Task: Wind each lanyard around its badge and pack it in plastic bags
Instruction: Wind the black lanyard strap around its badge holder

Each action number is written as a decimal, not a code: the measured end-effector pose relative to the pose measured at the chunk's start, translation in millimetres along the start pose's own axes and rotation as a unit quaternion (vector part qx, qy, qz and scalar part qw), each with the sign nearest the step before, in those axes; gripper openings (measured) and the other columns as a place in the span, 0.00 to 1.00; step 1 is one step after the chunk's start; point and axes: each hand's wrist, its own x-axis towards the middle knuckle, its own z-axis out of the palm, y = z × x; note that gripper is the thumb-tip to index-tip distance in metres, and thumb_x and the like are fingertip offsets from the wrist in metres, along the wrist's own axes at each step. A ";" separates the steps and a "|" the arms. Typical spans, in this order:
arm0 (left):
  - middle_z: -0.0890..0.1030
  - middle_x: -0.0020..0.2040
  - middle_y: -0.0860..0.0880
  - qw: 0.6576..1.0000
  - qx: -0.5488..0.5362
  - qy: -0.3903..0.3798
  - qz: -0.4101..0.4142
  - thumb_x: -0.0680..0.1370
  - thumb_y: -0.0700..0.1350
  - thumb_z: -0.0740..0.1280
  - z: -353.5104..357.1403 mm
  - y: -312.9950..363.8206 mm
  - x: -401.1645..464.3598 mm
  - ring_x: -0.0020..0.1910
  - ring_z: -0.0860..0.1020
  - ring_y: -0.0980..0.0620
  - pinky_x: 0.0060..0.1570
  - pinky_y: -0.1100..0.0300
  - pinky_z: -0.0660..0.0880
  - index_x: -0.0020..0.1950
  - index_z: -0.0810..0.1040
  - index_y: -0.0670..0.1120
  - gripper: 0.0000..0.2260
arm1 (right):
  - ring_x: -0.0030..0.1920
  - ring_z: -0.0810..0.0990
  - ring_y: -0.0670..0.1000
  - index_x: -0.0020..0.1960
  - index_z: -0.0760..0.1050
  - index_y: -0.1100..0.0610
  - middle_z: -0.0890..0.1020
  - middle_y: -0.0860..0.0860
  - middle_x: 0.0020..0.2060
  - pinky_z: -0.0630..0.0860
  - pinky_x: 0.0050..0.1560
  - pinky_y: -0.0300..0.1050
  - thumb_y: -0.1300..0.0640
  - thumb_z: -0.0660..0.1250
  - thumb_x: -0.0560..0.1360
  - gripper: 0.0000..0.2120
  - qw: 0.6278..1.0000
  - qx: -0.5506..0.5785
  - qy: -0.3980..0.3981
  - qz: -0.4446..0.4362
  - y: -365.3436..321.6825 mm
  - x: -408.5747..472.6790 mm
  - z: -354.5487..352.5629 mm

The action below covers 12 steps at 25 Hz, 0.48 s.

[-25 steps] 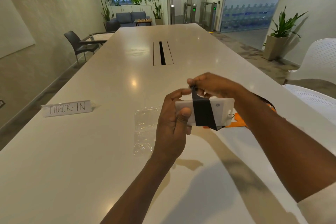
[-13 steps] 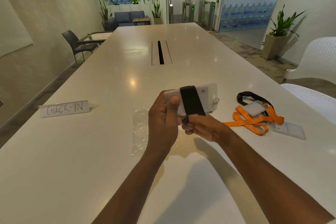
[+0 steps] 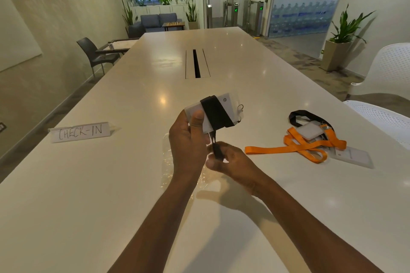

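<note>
L hand (image 3: pixel 188 139) grips badge (image 3: pixel 213 111) above table (image 3: pixel 88 195), thumb on face; black lanyard (image 3: pixel 216 114) wound round it; R hand (image 3: pixel 230 162) pinches loose end at 6 o'clock; bag (image 3: pixel 168 162) beneath.

White table (image 3: pixel 111 206), CHECK-IN sign (image 3: pixel 81 132), grey chair (image 3: pixel 94 55) — potted plant (image 3: pixel 342 37)

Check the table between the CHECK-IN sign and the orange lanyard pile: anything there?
Head view: a clear plastic bag lies flat on the table between the CHECK-IN sign and the orange lanyard, partly hidden by both hands.
</note>
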 end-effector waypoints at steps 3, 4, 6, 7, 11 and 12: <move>0.82 0.48 0.37 1.000 0.010 -0.004 -0.013 0.78 0.58 0.59 0.1 1.3 -2.2 0.47 0.80 0.32 0.39 0.51 0.80 0.62 0.77 0.44 0.22 | 0.49 0.76 0.28 0.54 0.71 0.35 0.76 0.27 0.48 0.69 0.37 0.20 0.36 0.71 0.68 0.16 0.995 -0.033 0.095 -0.023 -9.5 3.3 8.0; 0.81 0.48 0.36 1.000 0.010 -0.005 -0.014 0.79 0.57 0.59 -0.2 1.4 -2.8 0.47 0.80 0.31 0.39 0.50 0.81 0.62 0.77 0.43 0.21 | 0.47 0.75 0.29 0.53 0.70 0.36 0.75 0.27 0.48 0.69 0.36 0.19 0.39 0.70 0.70 0.14 0.990 -0.038 0.134 -0.034 -10.9 4.5 10.0; 0.81 0.46 0.37 1.000 0.006 -0.004 -0.009 0.80 0.56 0.59 -0.6 1.3 -3.1 0.45 0.79 0.32 0.34 0.53 0.80 0.61 0.77 0.43 0.20 | 0.46 0.77 0.29 0.52 0.68 0.37 0.77 0.26 0.43 0.68 0.38 0.17 0.47 0.66 0.77 0.08 0.976 -0.063 0.196 -0.068 -11.2 6.2 11.9; 0.80 0.45 0.38 1.000 0.003 -0.001 -0.008 0.80 0.56 0.59 -0.9 1.0 -2.4 0.43 0.78 0.35 0.32 0.57 0.78 0.60 0.77 0.43 0.19 | 0.47 0.77 0.29 0.53 0.67 0.38 0.78 0.25 0.41 0.67 0.40 0.16 0.51 0.63 0.80 0.08 0.970 -0.073 0.214 -0.085 -9.7 6.4 12.2; 0.79 0.40 0.44 1.000 -0.004 0.014 -0.005 0.80 0.57 0.58 -3.4 -4.1 5.2 0.36 0.76 0.48 0.32 0.60 0.73 0.57 0.76 0.48 0.16 | 0.46 0.81 0.36 0.53 0.68 0.43 0.82 0.32 0.39 0.71 0.45 0.21 0.54 0.57 0.83 0.06 0.972 -0.071 0.201 -0.099 -0.7 4.0 16.0; 0.78 0.40 0.45 1.000 -0.001 0.018 -0.001 0.80 0.57 0.57 -3.3 -6.5 6.8 0.35 0.75 0.50 0.32 0.62 0.73 0.57 0.76 0.48 0.16 | 0.44 0.81 0.38 0.50 0.69 0.43 0.83 0.35 0.38 0.72 0.43 0.23 0.54 0.57 0.83 0.07 0.974 -0.074 0.192 -0.098 1.3 2.7 18.0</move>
